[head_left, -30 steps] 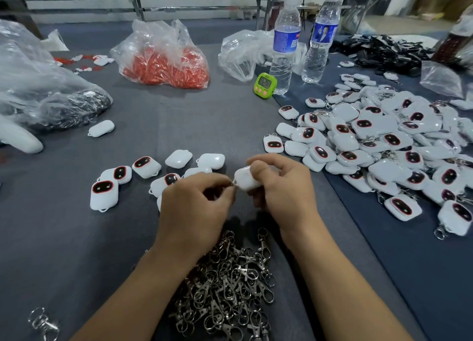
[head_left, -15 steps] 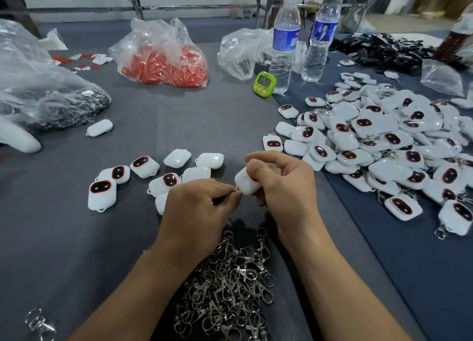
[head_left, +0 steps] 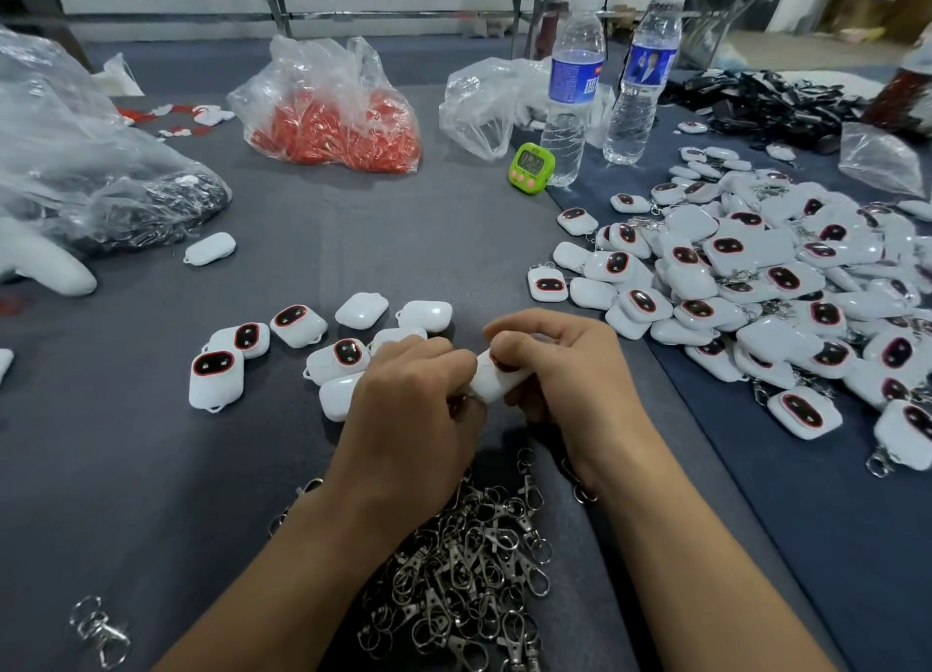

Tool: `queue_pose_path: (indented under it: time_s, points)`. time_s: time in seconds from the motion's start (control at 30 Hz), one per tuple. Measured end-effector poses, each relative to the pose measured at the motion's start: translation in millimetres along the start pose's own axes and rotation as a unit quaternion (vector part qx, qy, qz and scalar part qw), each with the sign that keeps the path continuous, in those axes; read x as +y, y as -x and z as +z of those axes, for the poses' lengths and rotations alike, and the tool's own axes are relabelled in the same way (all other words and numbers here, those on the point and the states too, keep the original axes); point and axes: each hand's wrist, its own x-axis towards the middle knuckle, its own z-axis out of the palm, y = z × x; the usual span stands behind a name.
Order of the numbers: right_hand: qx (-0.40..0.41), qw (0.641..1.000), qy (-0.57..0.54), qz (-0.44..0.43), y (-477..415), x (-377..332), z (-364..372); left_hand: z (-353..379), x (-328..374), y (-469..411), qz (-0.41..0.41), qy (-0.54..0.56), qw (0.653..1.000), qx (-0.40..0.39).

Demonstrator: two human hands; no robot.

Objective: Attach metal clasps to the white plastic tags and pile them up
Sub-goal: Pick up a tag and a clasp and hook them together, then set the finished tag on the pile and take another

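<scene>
My right hand (head_left: 560, 369) grips a white plastic tag (head_left: 491, 380) at the table's middle, thumb over its top. My left hand (head_left: 408, 409) curls against the tag's left end; whatever it pinches is hidden under its fingers. A heap of metal clasps (head_left: 464, 570) lies just below both hands. Several loose white tags (head_left: 297, 324) with dark red-rimmed windows lie left of my hands. A large pile of tags with clasps (head_left: 756, 288) covers the right side.
Two water bottles (head_left: 572, 86) and a green timer (head_left: 530, 165) stand behind the pile. A bag of red parts (head_left: 333, 117), a clear bag (head_left: 484, 101) and a large plastic bag (head_left: 75, 167) sit at the back and left. One stray clasp (head_left: 98, 631) lies bottom left.
My hands stayed in place and drew closer together. The tag has turned in my right hand, and my left fingers now cover its left end.
</scene>
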Motion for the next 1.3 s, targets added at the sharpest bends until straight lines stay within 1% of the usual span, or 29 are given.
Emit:
queue_pose_path:
  time_s: [0.07, 0.1, 0.2, 0.23, 0.3, 0.37, 0.43, 0.5, 0.6, 0.7, 0.77, 0.83, 0.93, 1.0, 1.07, 1.13, 1.17, 1.2, 1.23, 1.27, 1.3]
  points:
    - [0.01, 1.0, -0.01, 0.004, -1, 0, 0, 1, -1, 0, -0.016, 0.018, 1.0, -0.017]
    - [0.019, 1.0, 0.004, -0.007, -2, 1, 1, 0, -1, 0, -0.014, 0.007, 1.0, -0.027]
    - [0.042, 0.988, 0.134, -0.069, -3, 7, 4, -1, -1, 2, 0.032, -0.09, 0.994, -0.056]
    - [0.044, 0.985, 0.146, -0.075, -3, 8, 5, -1, -1, 3, 0.04, -0.112, 0.991, -0.057]
    - [0.043, 0.992, 0.108, -0.055, -4, 9, 4, 0, -1, 4, 0.018, -0.106, 0.993, -0.045]
    - [0.051, 0.998, 0.039, -0.023, -4, 5, 2, 1, -1, 4, -0.05, -0.037, 0.998, -0.029]
    - [0.056, 0.998, -0.027, 0.012, -3, 2, -3, 3, -6, 4, -0.107, 0.054, 0.993, -0.022]
    - [0.047, 0.996, -0.067, 0.035, -3, -1, -5, 3, -8, 2, -0.12, 0.119, 0.985, -0.015]
    - [0.03, 0.992, -0.109, 0.063, -3, -5, -6, 3, -8, -1, -0.124, 0.186, 0.975, -0.015]
    - [0.022, 0.987, -0.135, 0.084, -2, -6, -6, 5, -5, -3, -0.158, 0.283, 0.946, -0.004]
    - [0.019, 0.985, -0.147, 0.093, -1, -7, -5, 4, -3, -4, -0.173, 0.314, 0.934, -0.006]
    - [0.026, 0.983, -0.154, 0.098, -1, -7, -5, 3, -3, -2, -0.166, 0.289, 0.943, -0.013]
    - [0.044, 0.992, -0.104, 0.064, -1, -5, -3, 4, -2, 2, -0.127, 0.137, 0.982, -0.023]
    - [0.045, 0.997, -0.055, 0.026, -1, -4, -1, 6, -1, 3, -0.112, 0.045, 0.992, -0.022]
    - [0.051, 0.998, -0.04, 0.011, -2, -3, -2, 7, -1, 3, -0.114, 0.031, 0.993, -0.005]
    - [0.069, 0.996, -0.053, 0.011, -5, -5, -5, 5, -2, 2, -0.139, 0.074, 0.987, 0.026]
    - [0.081, 0.993, -0.083, 0.012, -7, -7, -7, 5, -2, 2, -0.153, 0.094, 0.983, 0.043]
    - [0.097, 0.984, -0.146, 0.018, -9, -9, -11, 5, -2, 2, -0.162, 0.106, 0.979, 0.058]
    - [0.11, 0.963, -0.244, 0.031, -11, -12, -16, 4, -2, 2, -0.167, 0.11, 0.977, 0.068]
    - [0.112, 0.927, -0.354, 0.044, -12, -14, -22, 4, -2, 3, -0.172, 0.109, 0.976, 0.073]
    - [0.104, 0.891, -0.44, 0.045, -13, -15, -30, 4, -1, 3, -0.177, 0.106, 0.976, 0.073]
